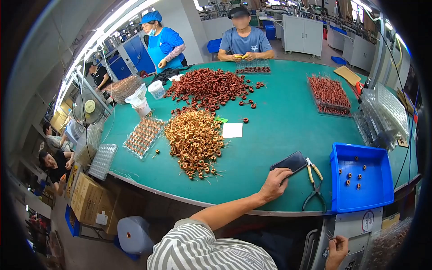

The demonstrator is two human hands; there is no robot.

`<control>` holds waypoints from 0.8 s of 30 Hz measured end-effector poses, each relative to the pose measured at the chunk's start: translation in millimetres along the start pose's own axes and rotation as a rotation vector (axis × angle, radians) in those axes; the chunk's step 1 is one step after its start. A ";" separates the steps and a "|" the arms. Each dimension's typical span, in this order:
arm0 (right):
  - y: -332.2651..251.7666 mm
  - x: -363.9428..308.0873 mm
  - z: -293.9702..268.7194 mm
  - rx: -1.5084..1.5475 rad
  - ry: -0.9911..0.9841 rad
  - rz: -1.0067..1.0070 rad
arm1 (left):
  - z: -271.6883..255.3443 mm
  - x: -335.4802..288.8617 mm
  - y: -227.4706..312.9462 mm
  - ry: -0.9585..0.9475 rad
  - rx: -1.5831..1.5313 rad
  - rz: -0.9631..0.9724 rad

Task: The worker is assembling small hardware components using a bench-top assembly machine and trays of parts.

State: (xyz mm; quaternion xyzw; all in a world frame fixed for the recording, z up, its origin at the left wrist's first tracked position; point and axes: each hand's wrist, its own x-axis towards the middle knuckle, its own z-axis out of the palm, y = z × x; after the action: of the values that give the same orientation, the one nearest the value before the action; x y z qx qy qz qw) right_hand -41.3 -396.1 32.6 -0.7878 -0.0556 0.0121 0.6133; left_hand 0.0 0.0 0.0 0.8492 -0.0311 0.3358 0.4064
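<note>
On the near edge of the green table, my left hand [273,185] has its fingers curled at the lower left end of a dark smartphone [292,162], which lies tilted on the tabletop. My right hand [337,253] is low at the right, below the table edge, with fingers pinched together. Thin wire ends [330,235] stick up from that pinch; the rest of what it holds is hidden. Beside the phone lies a pair of pliers [316,186] with pale and dark handles. A blue tray [362,200] to their right contains several small wound coils [358,186].
Heaps of yellow-brown coils [193,139] and red coils [211,87] cover the table's middle and far side. A white paper square [232,130], a clear tray of coils [143,136] and stacked red coils [328,94] stand around them. A co-worker [245,40] sits opposite.
</note>
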 end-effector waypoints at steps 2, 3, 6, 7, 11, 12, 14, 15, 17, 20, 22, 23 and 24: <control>-21.3 -17.3 12.8 -0.091 0.028 0.138 | -8.2 -7.5 3.9 -0.006 -0.010 0.020; -11.9 -20.4 15.4 -0.084 0.042 0.142 | -11.3 -5.5 4.8 -0.018 -0.014 0.031; 10.4 -36.0 23.5 0.111 0.100 0.068 | -8.0 -14.4 29.9 -0.039 -0.112 0.063; 1.6 48.4 96.1 0.192 0.188 -0.056 | -7.1 55.3 -8.5 -0.063 -0.230 0.061; -67.2 -39.6 171.2 1.137 0.043 0.315 | -88.2 -54.2 109.8 -0.486 -0.489 -0.207; -84.8 -43.2 170.1 1.180 0.046 0.437 | -99.7 -54.7 138.4 -0.533 -0.480 -0.183; -47.3 55.0 127.2 1.099 0.075 0.337 | 11.5 -4.1 136.2 -0.524 -0.538 0.066; -47.0 54.9 116.4 1.090 0.100 0.355 | 19.9 0.8 142.2 -0.560 -0.571 0.145; -65.8 53.2 108.7 0.983 0.015 0.324 | 30.2 4.5 157.7 -0.569 -0.573 0.300; -81.5 4.1 94.6 0.648 0.119 0.282 | -1.9 -1.5 173.8 -0.616 -0.737 0.271; -50.7 -27.6 81.9 0.688 0.241 0.385 | 3.7 -27.8 158.2 -0.709 -0.750 0.139; -33.1 -39.8 75.8 0.696 0.246 0.403 | 13.8 -48.6 152.4 -0.616 -0.792 0.127; -22.1 -52.2 66.0 0.725 0.255 0.389 | 15.4 -61.4 159.4 -0.708 -0.794 0.001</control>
State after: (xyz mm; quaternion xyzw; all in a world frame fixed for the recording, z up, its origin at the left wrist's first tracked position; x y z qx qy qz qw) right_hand -100.6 -332.4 35.0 -0.5126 0.1778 0.0488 0.8386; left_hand -90.9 -130.9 63.3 0.6913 -0.2914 -0.0088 0.6611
